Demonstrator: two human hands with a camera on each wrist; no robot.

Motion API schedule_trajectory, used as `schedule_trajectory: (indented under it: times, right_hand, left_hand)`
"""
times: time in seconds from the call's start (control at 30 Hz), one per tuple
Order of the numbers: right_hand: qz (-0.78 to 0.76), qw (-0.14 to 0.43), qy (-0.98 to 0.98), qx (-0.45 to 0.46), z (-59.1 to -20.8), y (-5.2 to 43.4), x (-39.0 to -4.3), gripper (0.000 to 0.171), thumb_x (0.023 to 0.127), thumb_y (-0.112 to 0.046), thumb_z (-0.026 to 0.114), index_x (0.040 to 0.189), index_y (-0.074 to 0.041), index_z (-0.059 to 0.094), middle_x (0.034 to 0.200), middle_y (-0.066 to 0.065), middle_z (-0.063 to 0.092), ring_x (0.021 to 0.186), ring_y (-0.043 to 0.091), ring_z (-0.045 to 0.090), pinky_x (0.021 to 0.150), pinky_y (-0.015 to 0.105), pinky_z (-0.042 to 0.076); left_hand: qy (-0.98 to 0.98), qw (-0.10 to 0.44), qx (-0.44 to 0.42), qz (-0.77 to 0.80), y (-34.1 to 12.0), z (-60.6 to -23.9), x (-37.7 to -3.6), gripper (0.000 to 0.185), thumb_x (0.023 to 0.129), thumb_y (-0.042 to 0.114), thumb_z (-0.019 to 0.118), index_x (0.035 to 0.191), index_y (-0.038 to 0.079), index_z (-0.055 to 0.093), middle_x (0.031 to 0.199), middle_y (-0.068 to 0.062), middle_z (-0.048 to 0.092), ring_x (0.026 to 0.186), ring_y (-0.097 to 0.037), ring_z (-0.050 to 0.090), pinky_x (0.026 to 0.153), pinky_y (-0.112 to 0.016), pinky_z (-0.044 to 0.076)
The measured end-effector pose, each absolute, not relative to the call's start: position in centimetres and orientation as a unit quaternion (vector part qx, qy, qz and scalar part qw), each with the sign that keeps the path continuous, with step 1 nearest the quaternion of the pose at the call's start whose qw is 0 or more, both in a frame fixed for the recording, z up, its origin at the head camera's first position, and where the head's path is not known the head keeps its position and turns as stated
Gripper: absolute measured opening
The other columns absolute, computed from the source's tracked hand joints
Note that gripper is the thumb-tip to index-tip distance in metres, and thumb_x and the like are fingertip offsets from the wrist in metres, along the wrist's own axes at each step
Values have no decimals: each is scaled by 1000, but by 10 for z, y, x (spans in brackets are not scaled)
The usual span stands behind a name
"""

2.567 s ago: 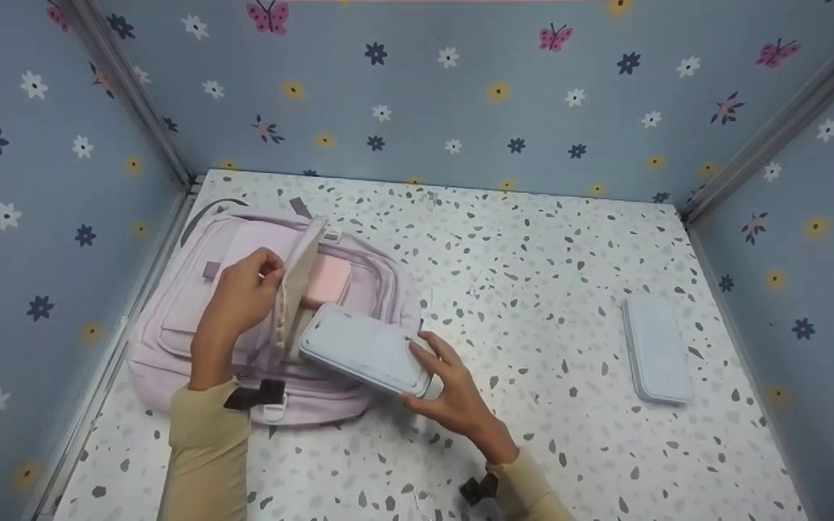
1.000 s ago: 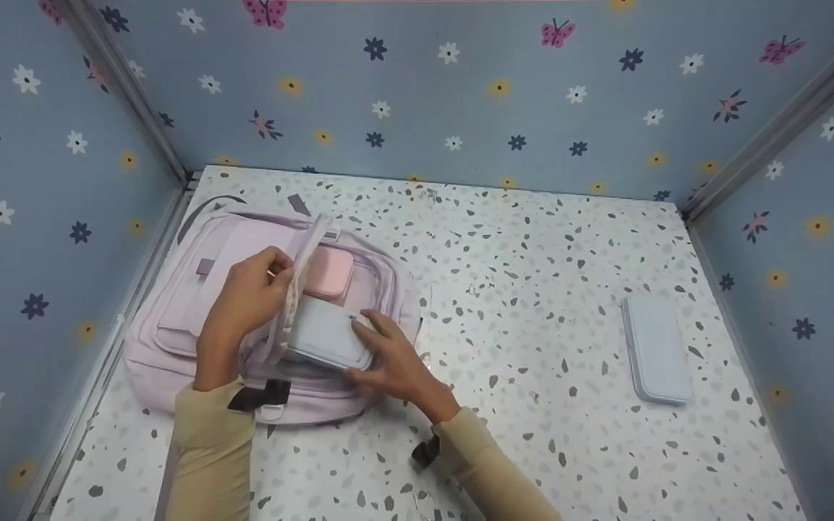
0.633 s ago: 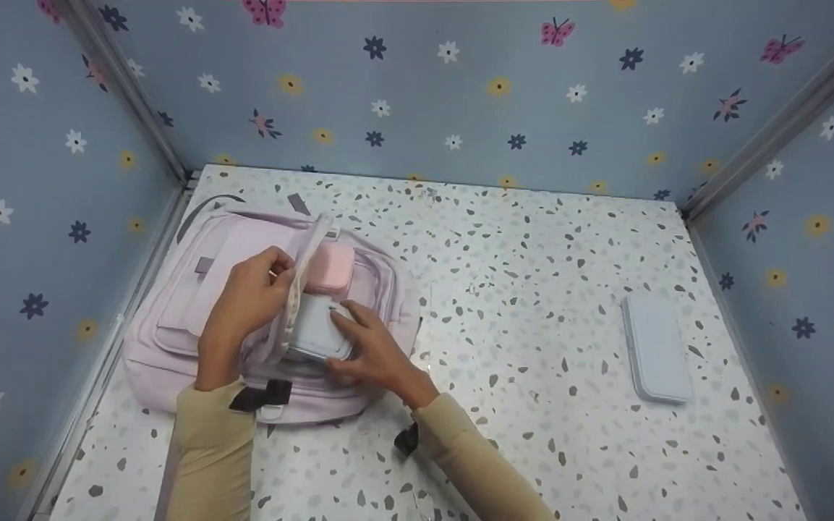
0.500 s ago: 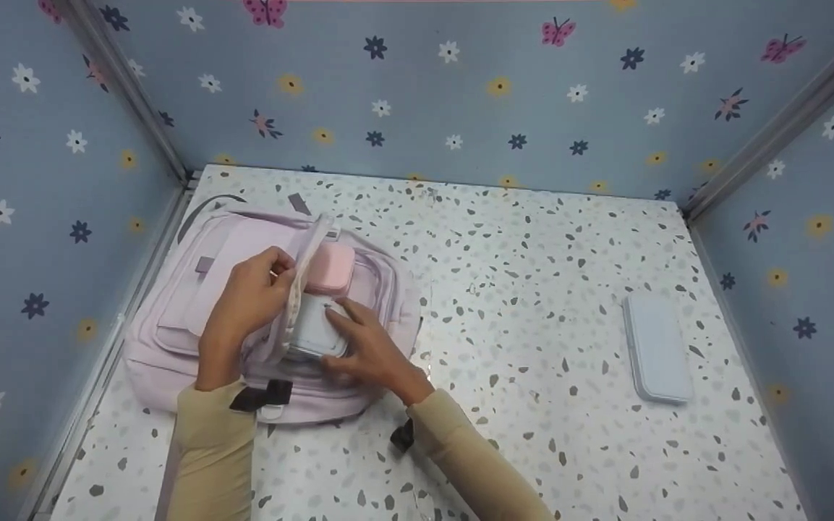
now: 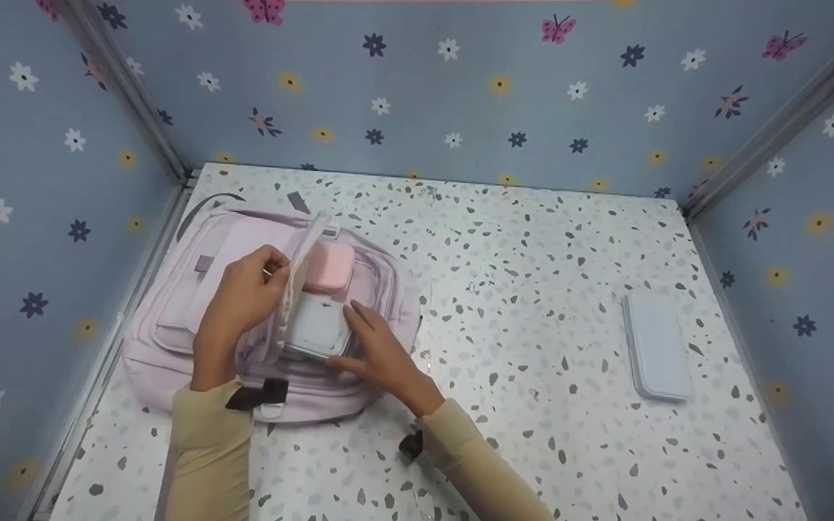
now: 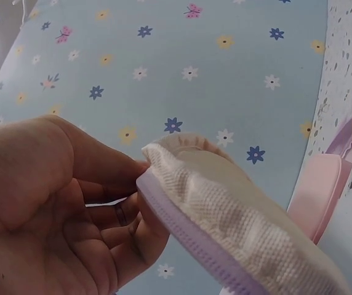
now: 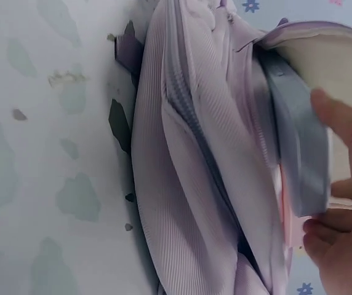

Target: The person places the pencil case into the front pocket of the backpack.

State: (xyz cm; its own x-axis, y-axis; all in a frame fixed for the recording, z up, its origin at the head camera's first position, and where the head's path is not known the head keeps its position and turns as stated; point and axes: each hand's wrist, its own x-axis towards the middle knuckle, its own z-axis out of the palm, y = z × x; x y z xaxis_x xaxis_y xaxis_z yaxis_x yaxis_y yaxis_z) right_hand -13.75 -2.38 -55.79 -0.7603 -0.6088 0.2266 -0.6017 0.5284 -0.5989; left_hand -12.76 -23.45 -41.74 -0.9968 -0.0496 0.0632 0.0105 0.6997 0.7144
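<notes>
- Sliding the pale blue case into the lilac backpack is probably best done flat and slow, kept level under the lifted flap so its front corner isn't snagged on the zip edge.
- The flap should be kept pulled well up, so the pocket mouth isn't closed on the case.
- The flap is pinched by the left hand, fingers curled tight round its padded rim.
- The case is mostly inside already, just beside the pink case; its outer end is pressed by the right hand, fingers fairly straight and close together.
- A second blue case is left well apart on the counter.
</notes>
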Motion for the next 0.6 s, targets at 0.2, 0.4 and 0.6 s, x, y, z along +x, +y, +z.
schedule_trajectory:
  times: [0.2,0.4,0.6]
  right_hand:
    - [-356,36,877,-320,-556,-10,-121,73,89,-29,68,145,2,33,147,18,41,136,28,40,113,36,30]
    - [-331,66,868,-365,-555,1,-109,58,93,-15,59,145,-2,36,149,13,39,139,28,36,113,37,28]
    - [-299,78,872,-379,-552,3,-103,54,96,-17,54,145,-3,37,150,13,37,140,28,33,113,39,28]
  left_hand:
    - [-922,36,14,-386,-234,-417,-128,22,96,9,48,106,-5,61,93,-19,63,83,-29,56,75,-38,42]
    - [-920,48,7,-390,-234,-417,-128,23,96,6,48,109,-7,63,97,-22,64,86,-31,57,79,-42,43]
    - [-917,54,3,-395,-235,-418,-127,23,96,6,49,109,-6,63,99,-22,65,87,-31,59,78,-42,44]
